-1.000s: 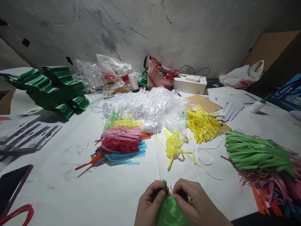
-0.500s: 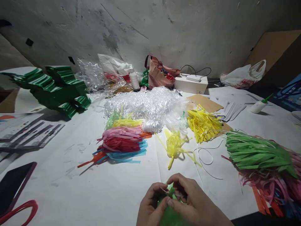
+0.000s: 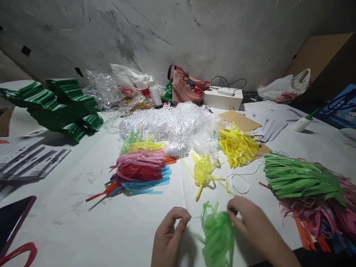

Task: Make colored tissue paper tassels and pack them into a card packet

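A green tissue-paper tassel (image 3: 218,237) hangs between my two hands above the white table covering. My left hand (image 3: 172,231) pinches one end of a thin white string (image 3: 196,217), which runs taut to the tassel's top. At the upper right of the tassel, my right hand (image 3: 249,222) is closed, thumb against fingers; what lies inside that pinch is mostly hidden. Just beyond the hands lies a yellow tassel (image 3: 204,172) with loose strips. A curled white cord (image 3: 240,183) rests to its right.
Pink and red tassels (image 3: 140,165) are piled at left, green tassels (image 3: 303,178) at right, a yellow bundle (image 3: 237,144) farther back. Behind them sits a heap of white string (image 3: 172,120). A phone (image 3: 16,222) lies left; a green-tipped bottle (image 3: 303,122) stands right.
My hands were together over the green tassel's top; now they are apart, the left drawn left and the right drawn right. The string is stretched and more of the tassel shows.
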`<state>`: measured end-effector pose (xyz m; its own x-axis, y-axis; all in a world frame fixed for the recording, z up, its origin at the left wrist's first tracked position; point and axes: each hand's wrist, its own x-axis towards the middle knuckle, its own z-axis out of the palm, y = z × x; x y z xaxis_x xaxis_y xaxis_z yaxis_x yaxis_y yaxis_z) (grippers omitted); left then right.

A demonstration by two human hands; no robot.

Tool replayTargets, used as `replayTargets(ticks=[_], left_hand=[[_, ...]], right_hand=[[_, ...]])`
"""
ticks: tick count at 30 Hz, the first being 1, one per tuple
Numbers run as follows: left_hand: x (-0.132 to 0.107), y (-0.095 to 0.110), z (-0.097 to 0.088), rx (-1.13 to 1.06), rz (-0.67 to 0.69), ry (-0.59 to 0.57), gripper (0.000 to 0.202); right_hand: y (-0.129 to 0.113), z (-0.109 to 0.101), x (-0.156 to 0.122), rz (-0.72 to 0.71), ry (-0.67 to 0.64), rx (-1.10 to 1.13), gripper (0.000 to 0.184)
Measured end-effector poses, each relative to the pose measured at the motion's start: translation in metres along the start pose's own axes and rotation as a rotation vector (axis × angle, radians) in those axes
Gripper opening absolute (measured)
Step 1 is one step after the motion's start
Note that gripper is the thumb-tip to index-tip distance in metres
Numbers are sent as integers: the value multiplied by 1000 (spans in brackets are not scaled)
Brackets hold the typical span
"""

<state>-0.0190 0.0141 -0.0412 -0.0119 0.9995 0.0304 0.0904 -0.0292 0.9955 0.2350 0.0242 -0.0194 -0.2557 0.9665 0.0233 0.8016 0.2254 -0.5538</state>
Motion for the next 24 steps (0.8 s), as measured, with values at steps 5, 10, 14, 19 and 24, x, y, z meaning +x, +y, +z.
replayTargets(ticks=[5, 10, 14, 19, 24], left_hand=[[5, 2, 14, 9, 48, -38, 19], [13, -4, 18, 0, -30, 28, 20], [18, -12, 3, 36, -174, 152, 37], [19, -16, -4, 68, -142, 103, 31], [14, -10, 2, 70, 14, 34, 31]], right_hand=[[-1, -1, 0, -209, 215, -122, 45], [-40, 21, 36, -252, -83, 140, 29], [-29, 35, 76, -176, -140, -21, 28], [-23, 44, 93, -156, -167, -10, 20], [-49, 23, 70, -207, -143, 298, 16]])
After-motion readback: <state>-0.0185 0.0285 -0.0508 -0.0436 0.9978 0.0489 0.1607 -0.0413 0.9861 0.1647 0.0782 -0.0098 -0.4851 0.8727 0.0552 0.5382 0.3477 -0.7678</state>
